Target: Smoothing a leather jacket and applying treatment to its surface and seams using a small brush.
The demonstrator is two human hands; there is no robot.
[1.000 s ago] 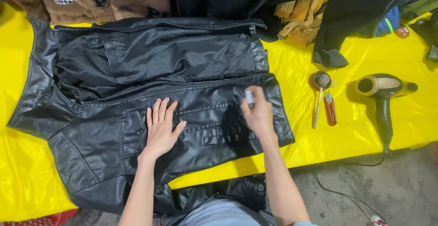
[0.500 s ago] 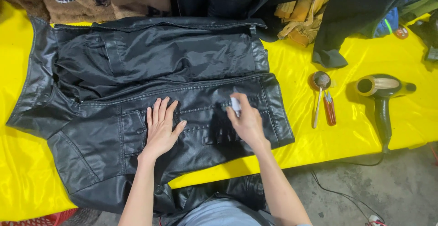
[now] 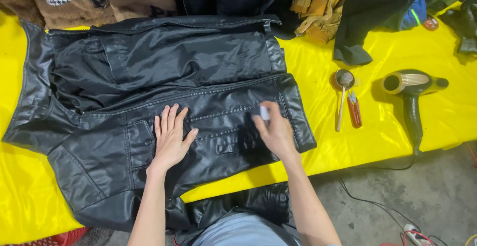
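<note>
Fingers (image 3: 268,122) of right hand (image 3: 276,134) pinched round small white piece (image 3: 265,112); left hand (image 3: 170,137) flat, open on black jacket (image 3: 164,77). Could crease leather if pressed unevenly.

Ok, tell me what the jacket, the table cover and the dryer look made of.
Jacket: black leather or imitation, can't tell which; semi-gloss, with soft creases and stitched seams under the left hand and right hand.
Table cover: glossy yellow plastic or coated sheet, judging by sharp highlights and fine wrinkles.
Dryer: dark hard plastic probably, matte handle, ribbed pale barrel section.
</note>
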